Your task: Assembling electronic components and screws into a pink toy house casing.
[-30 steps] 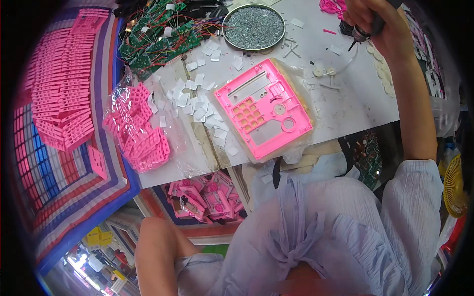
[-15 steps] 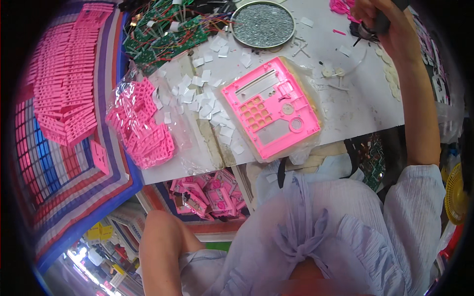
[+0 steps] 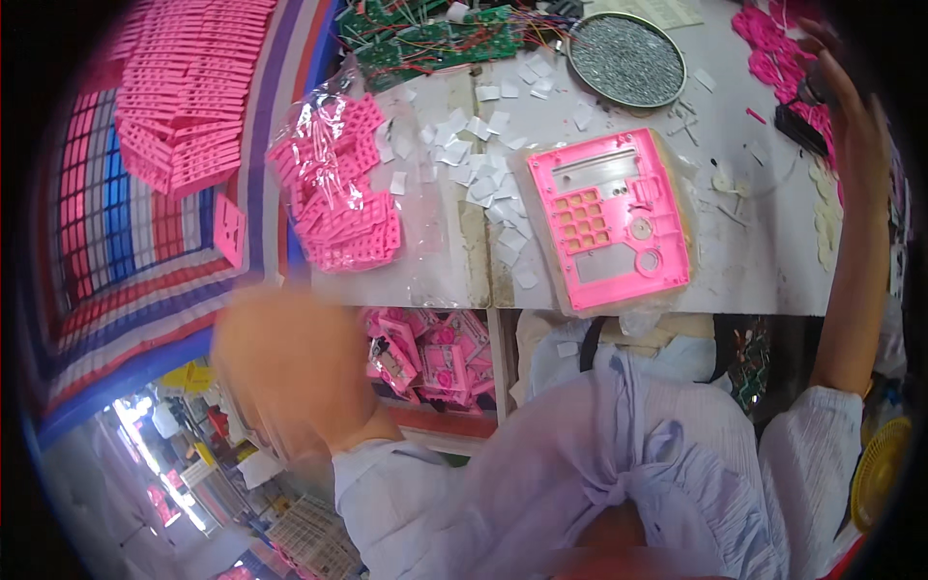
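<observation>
My right hand (image 3: 851,97) is at the far right of the table. Its fingers look apart, a little blurred and cut by the dark rim of the view. Just beside it a black tool (image 3: 804,128) lies close to a pile of bright pink parts (image 3: 768,48); the hand does not appear closed around it. Of my left side only the bent bare arm (image 3: 290,362) shows, smeared by motion, and the hand cannot be made out. In front of me a pink plastic casing (image 3: 667,217), with a keypad grid and round openings, rests on a wrapped pad.
A round dish of small metal pieces (image 3: 626,60) stands at the back, beside green circuit boards (image 3: 440,43) with wires. White squares (image 3: 498,188) lie scattered near a clear bag of pink parts (image 3: 348,227). Stacked pink panels (image 3: 184,106) fill the striped-lined container at left.
My view has shifted, so the table sits further right in it. My left arm has swung up, blurred. My right hand's fingers, earlier wrapped round a dark tool, now look loosened.
</observation>
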Available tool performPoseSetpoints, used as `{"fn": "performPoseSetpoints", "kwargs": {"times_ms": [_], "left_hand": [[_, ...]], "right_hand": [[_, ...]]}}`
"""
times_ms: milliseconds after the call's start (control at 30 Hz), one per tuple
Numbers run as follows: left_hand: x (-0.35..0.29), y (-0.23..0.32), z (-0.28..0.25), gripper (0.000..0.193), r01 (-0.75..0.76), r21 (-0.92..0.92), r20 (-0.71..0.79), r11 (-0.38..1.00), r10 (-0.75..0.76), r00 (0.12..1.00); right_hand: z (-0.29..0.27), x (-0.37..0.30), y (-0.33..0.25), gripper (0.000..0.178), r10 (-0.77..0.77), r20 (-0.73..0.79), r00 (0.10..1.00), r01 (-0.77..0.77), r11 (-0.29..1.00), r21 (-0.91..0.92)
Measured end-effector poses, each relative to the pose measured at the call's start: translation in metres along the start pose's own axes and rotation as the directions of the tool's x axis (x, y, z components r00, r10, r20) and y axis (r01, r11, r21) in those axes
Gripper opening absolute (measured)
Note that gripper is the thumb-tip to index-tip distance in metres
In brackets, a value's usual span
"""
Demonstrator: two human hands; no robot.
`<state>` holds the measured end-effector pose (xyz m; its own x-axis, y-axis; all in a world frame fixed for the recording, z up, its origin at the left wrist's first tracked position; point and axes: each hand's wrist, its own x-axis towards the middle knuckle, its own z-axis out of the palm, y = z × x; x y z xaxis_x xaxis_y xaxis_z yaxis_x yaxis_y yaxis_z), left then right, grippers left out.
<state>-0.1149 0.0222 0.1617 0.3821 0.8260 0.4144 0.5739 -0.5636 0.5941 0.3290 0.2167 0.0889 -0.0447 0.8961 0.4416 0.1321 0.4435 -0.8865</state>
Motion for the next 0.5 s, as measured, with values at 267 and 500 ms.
{"fn": "performPoseSetpoints", "kwargs": {"times_ms": [267,500], "left_hand": [[-0.063,-0.101,0.019,0.025,0.393,0.651,0.148,0.649,-0.616,0.773],[-0.082,-0.130,-0.010,0.042,0.710,0.507,-0.676,0.489,-0.286,0.679]], "right_hand": [[-0.005,-0.018,0.025,0.052,0.059,0.035,0.998,-0.050,0.976,-0.213],[-0.005,-0.042,0.010,0.051,-0.077,0.051,0.996,0.087,0.961,-0.263]]}}
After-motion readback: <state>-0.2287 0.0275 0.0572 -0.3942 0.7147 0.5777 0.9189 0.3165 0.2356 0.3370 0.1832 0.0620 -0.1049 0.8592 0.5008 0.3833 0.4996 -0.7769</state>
